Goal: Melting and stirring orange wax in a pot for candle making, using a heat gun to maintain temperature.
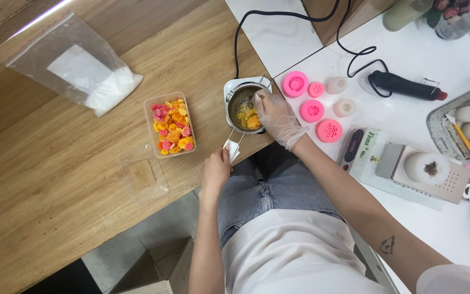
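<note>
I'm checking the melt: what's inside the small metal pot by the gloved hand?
The metal pot holds yellow and orange pieces near its lower wall. The gloved right hand reaches over the rim, covering the right side, so what lies there cannot be seen.

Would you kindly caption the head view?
Gloved right hand reaches into metal pot; left hand grips its wrapped handle.

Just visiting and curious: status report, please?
Left hand grips pot handle with cloth. Gloved right hand reaches into metal pot of yellow pieces. Nothing in the way.
</note>
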